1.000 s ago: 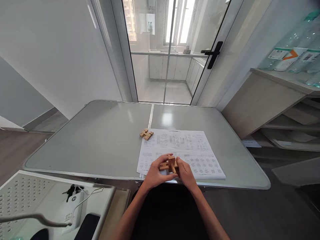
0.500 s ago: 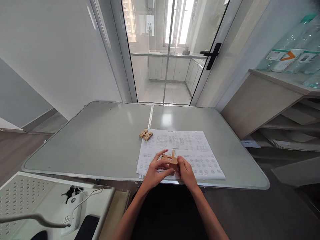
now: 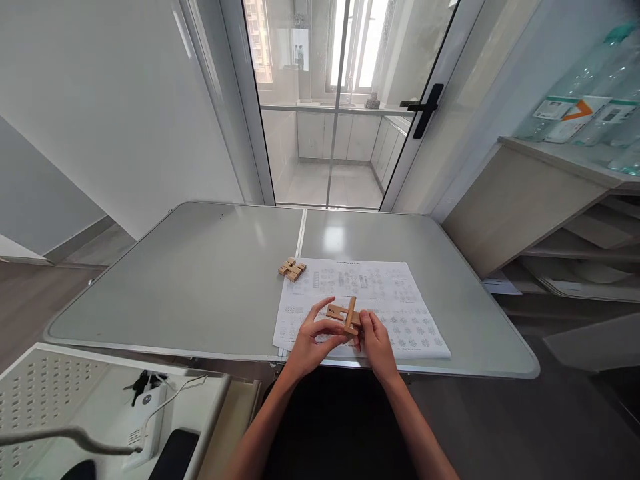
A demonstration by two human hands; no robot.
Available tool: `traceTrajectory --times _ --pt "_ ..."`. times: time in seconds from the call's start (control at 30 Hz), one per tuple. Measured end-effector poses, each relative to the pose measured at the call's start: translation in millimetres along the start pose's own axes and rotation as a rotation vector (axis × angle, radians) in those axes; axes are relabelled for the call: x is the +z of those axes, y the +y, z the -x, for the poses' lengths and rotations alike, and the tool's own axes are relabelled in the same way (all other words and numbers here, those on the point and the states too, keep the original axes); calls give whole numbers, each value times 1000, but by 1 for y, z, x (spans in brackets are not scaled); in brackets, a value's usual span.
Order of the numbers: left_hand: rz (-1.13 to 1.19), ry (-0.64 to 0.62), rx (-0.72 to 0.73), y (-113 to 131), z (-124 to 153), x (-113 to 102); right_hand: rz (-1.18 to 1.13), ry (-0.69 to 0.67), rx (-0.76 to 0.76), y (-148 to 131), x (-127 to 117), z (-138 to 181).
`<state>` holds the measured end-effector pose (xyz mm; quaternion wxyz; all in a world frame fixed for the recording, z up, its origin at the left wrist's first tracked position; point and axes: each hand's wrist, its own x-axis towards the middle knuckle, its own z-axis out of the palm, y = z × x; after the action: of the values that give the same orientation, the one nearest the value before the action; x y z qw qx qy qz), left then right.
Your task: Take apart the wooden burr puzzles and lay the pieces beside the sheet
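Observation:
Between my hands, over the lower part of a printed sheet [image 3: 360, 280], are wooden puzzle pieces [image 3: 351, 315] crossed over one another. One notched bar tilts up across a flatter one that has a dark mark at its left end. My left hand [image 3: 316, 339] pinches the lower end of the upright bar with thumb and fingers, its index finger lifted. My right hand [image 3: 375, 339] grips the right end of the flatter bar. More wooden puzzle pieces [image 3: 293, 269] lie in a small cluster at the sheet's upper left corner.
The grey table [image 3: 200, 280] stands before a glass door [image 3: 330, 133]. At lower left, a white cart [image 3: 190, 393] holds a phone [image 3: 175, 455], a power strip [image 3: 145, 427] and keys [image 3: 143, 385]. Plastic bottles [image 3: 575, 110] stand on a shelf unit [image 3: 525, 193] at right.
The pieces in my hands have turned, so the flatter bar shows more and the crossing bar leans right. My right hand has shifted slightly right.

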<state>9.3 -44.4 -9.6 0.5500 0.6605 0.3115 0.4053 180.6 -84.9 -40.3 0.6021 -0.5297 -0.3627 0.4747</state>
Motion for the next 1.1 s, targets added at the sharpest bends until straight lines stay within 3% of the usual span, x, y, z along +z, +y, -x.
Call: traceTrajectory --times 0.6,0.8,1.1 --pt "-110 -40 65 6 -2 0 -30 34 10 0 -1 -1" --pt "-101 -94 15 0 1 -2 -145 115 35 -3 -3 -3" --pt "20 -41 -30 -1 1 -1 -256 118 24 -7 -5 -4"
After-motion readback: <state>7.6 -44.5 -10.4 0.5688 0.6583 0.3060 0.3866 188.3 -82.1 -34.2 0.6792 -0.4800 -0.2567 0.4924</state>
